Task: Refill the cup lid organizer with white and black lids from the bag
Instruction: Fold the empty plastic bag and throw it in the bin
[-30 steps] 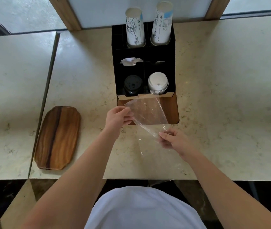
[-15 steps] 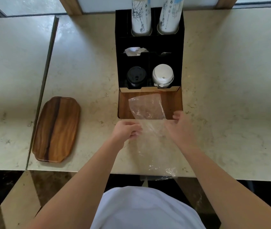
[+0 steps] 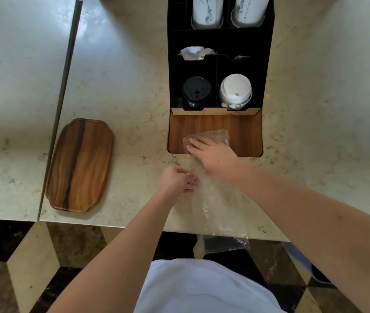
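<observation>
The black cup lid organizer (image 3: 267,71) stands on the marble counter with a wooden front panel. A stack of black lids (image 3: 196,91) fills its front left slot and a stack of white lids (image 3: 236,90) its front right slot. A clear, flat plastic bag (image 3: 215,213) lies on the counter before the organizer, its near end hanging over the edge. My right hand (image 3: 213,153) lies flat on the bag's far end, fingers spread. My left hand (image 3: 178,180) pinches the bag's left edge.
Two stacks of printed paper cups (image 3: 207,12) sit in the organizer's back slots, with crumpled napkins (image 3: 194,53) in a middle slot. A wooden tray (image 3: 81,164) lies at the left. A seam (image 3: 63,93) divides the counter. The counter's near edge runs just past my hands.
The bag was held up between both hands; now it lies flat on the counter. My right hand moved forward and presses its far end; my left hand dropped to the bag's left edge.
</observation>
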Tool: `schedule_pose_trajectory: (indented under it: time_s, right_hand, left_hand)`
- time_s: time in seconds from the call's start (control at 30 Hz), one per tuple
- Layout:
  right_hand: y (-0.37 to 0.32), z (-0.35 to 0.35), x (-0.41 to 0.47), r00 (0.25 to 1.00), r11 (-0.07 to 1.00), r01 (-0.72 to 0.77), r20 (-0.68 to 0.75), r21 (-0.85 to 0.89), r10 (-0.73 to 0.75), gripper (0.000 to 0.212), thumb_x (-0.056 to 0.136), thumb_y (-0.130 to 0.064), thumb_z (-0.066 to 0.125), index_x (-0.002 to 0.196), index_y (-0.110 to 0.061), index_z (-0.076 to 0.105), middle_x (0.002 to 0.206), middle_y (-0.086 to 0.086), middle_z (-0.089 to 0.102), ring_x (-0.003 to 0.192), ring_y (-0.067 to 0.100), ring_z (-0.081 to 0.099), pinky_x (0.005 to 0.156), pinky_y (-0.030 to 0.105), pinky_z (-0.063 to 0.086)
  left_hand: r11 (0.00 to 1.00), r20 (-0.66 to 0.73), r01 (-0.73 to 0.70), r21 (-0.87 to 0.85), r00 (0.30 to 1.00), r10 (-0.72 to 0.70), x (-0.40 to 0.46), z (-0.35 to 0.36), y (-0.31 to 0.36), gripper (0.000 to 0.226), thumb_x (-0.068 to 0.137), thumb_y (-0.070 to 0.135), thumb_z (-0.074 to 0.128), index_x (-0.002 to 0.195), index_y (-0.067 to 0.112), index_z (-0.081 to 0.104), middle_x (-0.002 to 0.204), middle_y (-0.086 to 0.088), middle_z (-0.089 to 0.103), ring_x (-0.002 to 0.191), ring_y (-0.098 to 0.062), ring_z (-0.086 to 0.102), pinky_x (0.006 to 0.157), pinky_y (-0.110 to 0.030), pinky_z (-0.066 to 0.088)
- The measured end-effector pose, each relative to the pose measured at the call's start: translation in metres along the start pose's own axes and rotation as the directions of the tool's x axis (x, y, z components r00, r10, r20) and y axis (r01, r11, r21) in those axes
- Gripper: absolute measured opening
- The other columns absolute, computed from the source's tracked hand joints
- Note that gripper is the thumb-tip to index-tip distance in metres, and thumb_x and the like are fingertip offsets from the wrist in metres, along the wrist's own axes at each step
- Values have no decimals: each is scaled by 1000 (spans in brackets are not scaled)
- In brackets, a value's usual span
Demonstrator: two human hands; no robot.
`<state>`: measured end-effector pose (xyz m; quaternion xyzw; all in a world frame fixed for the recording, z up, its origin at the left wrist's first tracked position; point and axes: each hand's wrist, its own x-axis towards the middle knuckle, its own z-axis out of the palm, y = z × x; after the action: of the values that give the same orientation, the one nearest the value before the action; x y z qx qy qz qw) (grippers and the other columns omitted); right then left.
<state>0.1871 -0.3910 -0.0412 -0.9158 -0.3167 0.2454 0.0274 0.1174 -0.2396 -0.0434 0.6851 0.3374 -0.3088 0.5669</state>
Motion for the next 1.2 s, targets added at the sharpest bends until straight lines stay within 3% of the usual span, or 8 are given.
schedule_pose_trajectory:
  time_s: [0.17,0.23,0.3,0.4,0.57,0.7,0.87,1.2]
  right_hand:
    - [-8,5,-7,998,999,-26,-64,29,28,77,93,-12,61,160,-21,22,170,0,12,155,21,9,119,43,24]
    - [-10,2,-8,993,996,-34,-107,76,42,73,92,-13,62,157,-20,30,168,0,19,153,22,15,118,45,26]
    - [-6,-7,-9,965,978,-86,-230,190,129,60,91,-9,60,149,-19,46,162,0,35,148,24,27,115,50,33]
    - [17,-19,-10,858,913,-209,-382,352,344,42,92,-9,60,133,-16,61,146,1,55,134,26,43,104,50,43]
    - [55,-19,-7,860,857,-346,-238,382,452,52,90,-33,74,136,-17,56,134,7,55,127,30,45,100,46,42]
    - [65,-11,-3,863,863,-352,-231,363,450,43,85,-37,77,122,-20,63,123,5,57,120,30,48,95,44,42]
    - [72,-2,-7,862,873,-310,-277,375,425,19,88,-33,75,99,-22,64,99,-5,59,102,23,53,80,37,38]
    - [84,16,-30,848,991,0,-525,133,70,12,83,0,73,84,-12,73,81,2,67,77,25,58,66,40,47]
  left_hand:
    - [999,-83,5,48,997,-1,-3,0,-6,21,90,14,70,77,-3,73,63,-9,70,55,-25,66,63,-41,61]
    - [967,-75,-34,252,996,54,-3,-4,-1,36,92,31,71,73,1,71,63,-10,73,56,-28,71,63,-40,61]
    - [861,-77,-75,503,988,131,-1,-11,10,51,92,53,65,65,9,66,58,-4,73,54,-22,70,59,-33,58]
    - [678,-159,-156,718,912,378,11,-24,37,38,92,52,65,80,16,61,70,4,66,63,-16,64,54,-28,48]
    - [358,61,-429,829,706,706,41,-21,78,31,95,25,67,123,15,61,117,-6,62,108,-26,57,77,-35,49]
    - [154,255,-482,863,678,689,62,-10,94,40,93,25,69,130,13,62,127,-7,60,125,-30,48,90,-45,53]
    - [180,277,-520,835,680,679,73,-11,92,19,95,20,66,112,14,71,108,-6,63,115,-29,51,81,-44,53]
    - [-78,423,-642,763,404,811,68,-25,71,8,90,0,65,85,5,70,84,-10,66,80,-32,60,58,-44,53]
